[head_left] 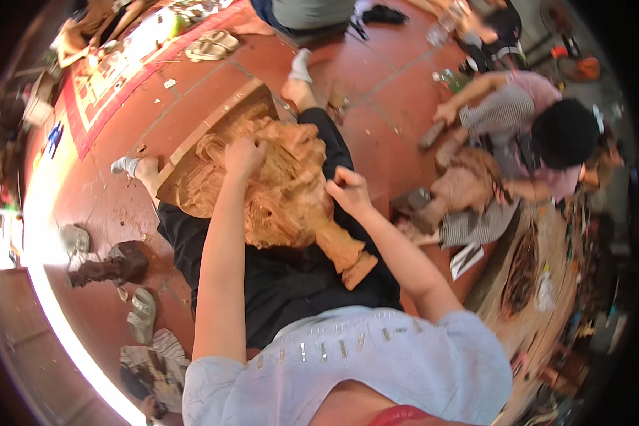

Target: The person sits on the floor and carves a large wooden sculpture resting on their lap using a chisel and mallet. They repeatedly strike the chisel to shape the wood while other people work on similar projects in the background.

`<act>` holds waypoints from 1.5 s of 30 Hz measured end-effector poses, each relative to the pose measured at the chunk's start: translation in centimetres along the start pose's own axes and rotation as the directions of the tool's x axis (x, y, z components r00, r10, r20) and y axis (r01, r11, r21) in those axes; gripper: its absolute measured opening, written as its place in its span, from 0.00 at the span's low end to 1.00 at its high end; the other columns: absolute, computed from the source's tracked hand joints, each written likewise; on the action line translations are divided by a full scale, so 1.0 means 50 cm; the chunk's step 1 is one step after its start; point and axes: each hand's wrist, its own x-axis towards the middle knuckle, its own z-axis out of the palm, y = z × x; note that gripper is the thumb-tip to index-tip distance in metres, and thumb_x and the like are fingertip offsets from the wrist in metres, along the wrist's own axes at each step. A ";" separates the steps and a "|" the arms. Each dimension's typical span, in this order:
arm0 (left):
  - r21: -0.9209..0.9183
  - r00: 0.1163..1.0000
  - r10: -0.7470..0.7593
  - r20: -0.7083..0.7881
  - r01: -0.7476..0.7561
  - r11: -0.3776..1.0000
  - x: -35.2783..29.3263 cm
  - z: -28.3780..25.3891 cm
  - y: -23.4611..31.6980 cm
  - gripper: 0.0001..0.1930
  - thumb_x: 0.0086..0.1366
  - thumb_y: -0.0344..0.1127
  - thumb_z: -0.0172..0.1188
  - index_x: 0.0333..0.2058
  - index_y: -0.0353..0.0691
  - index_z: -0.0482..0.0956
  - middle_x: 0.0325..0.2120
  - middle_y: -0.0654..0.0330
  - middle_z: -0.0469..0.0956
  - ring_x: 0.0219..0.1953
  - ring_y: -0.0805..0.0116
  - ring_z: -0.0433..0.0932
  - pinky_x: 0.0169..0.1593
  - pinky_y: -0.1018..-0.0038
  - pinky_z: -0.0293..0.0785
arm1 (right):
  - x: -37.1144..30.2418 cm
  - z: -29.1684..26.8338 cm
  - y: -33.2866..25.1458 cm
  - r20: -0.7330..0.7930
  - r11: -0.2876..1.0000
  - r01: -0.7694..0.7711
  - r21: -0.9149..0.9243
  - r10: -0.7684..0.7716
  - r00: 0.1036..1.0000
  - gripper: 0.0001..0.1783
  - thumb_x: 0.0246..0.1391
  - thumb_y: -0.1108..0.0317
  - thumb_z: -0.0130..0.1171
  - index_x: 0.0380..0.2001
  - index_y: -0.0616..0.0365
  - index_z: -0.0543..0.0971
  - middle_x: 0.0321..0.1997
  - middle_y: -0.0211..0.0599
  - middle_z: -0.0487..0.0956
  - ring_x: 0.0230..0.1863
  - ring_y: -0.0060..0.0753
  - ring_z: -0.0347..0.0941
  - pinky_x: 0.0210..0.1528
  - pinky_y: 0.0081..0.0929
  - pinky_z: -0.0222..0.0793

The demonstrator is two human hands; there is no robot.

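A large orange-brown wood carving with deep, rough relief lies tilted across my lap. Its broad flat base faces the far left, and a narrow stepped end points toward my right thigh. My left hand rests on the carved surface near the base, fingers curled closed; whatever is in them is hidden. At the carving's right side is my right hand, its fingers pinched together. Something small and dark may show between them, but I cannot make it out.
To my right a person in a dark cap works on another wooden figure. A long wooden slab lies behind. Sandals and a dark wood piece are on the red tiles at left. Other people sit ahead.
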 end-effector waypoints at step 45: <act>-0.044 0.998 0.001 -0.056 -0.003 0.999 -0.018 -0.017 0.004 0.17 0.60 0.46 0.51 0.34 0.37 0.81 0.29 0.50 0.81 0.37 0.54 0.79 0.53 0.59 0.64 | -0.002 0.019 0.075 0.030 0.964 -0.137 0.228 0.133 0.991 0.16 0.51 0.74 0.58 0.16 0.58 0.63 0.16 0.25 0.66 0.19 0.14 0.61 0.23 0.19 0.60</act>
